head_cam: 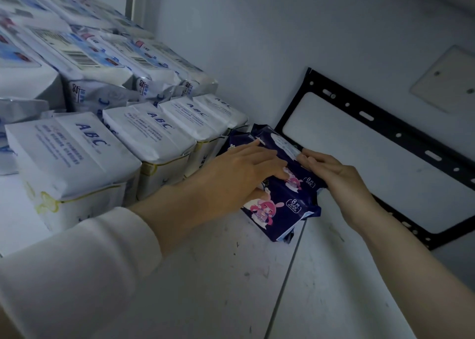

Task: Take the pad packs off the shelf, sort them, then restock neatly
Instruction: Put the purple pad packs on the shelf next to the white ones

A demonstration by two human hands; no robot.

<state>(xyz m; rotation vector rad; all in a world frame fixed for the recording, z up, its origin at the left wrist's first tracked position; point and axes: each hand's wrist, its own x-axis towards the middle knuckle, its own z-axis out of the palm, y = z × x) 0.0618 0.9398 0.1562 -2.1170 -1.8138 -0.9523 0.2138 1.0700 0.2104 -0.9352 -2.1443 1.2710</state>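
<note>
On the left, white packs (77,153) marked ABC stand in a front row along the shelf (218,274). Four of them can be counted, shrinking toward the wall. Behind them is a second row of white-and-blue packs (84,81), three showing a printed character on the near face. More packs are piled above and behind that row, too blurred to count.

A white sleeve (77,261) leads in from the lower left to the left hand (241,176). Its fingers lie nearly straight and spread across the top of the dark blue packs (280,210), and the thumb rests against their near face. It presses on them rather than closing around them.

The dark blue packs sit on the shelf just right of the last ABC pack, touching it. Two can be told apart by their two pink cartoon figures and two "8" labels. Whether another lies behind them cannot be told. They lie between the two hands.

The right hand (331,174) comes in bare-armed from the lower right. Its fingers curl around the right end of the dark blue packs and clamp that end.

On the wall beyond hang one black metal bracket (385,132) and, above it, one pale square plate (447,81).
</note>
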